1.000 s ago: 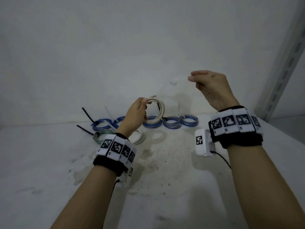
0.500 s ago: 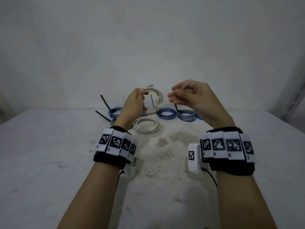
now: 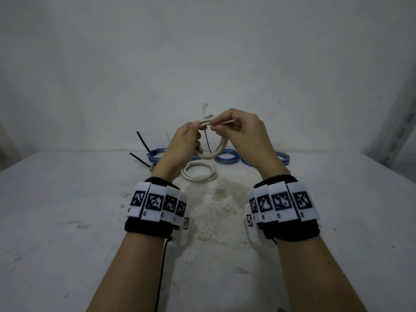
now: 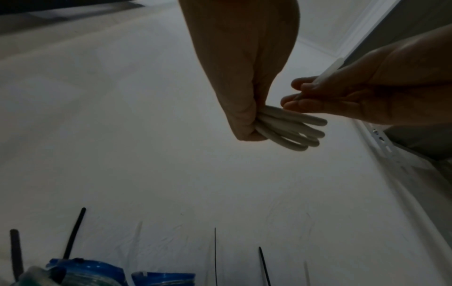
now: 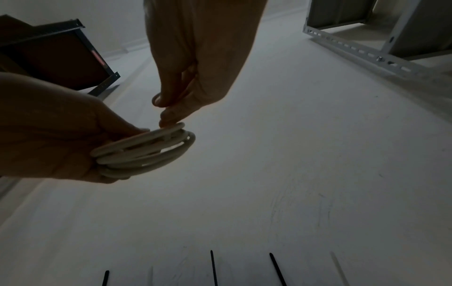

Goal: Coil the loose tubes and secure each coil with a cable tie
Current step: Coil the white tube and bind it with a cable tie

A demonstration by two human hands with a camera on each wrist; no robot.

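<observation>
Both hands held a white tube coil above the table.

The left hand (image 3: 186, 140) gripped the white coil (image 3: 216, 152) upright in the air, fingers curled around its loops. The right hand (image 3: 243, 131) pinched a pale cable tie (image 3: 228, 123) at the coil's top. Below, another white coil (image 3: 199, 174) lay flat on the table (image 3: 67, 221), with blue coils (image 3: 226, 158) behind it.
</observation>
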